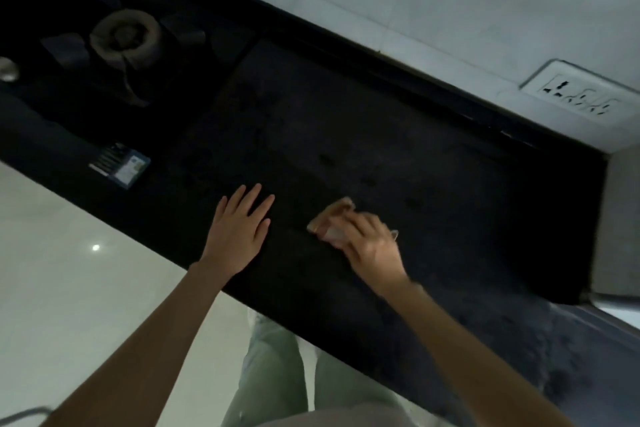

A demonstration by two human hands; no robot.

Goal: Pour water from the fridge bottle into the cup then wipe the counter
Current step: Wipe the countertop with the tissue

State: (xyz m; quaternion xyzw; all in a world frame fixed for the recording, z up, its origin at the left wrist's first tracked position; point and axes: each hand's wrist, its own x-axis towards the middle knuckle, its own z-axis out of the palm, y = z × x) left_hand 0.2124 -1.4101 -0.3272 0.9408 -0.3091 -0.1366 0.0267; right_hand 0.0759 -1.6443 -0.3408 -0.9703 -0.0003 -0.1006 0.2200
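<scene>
The black counter (pixel 398 156) runs diagonally across the view. My right hand (pixel 367 243) presses a small tan cloth (pixel 329 218) onto the counter near its front edge; the hand is blurred and covers most of the cloth. My left hand (pixel 239 229) rests flat on the counter to the left of the cloth, fingers spread, holding nothing. No bottle or cup is in view.
A gas stove burner (pixel 126 38) sits at the far left of the counter, with a small printed box (pixel 121 165) near the front edge. A white wall socket (pixel 581 94) is on the tiled wall at right. Pale floor lies below the counter edge.
</scene>
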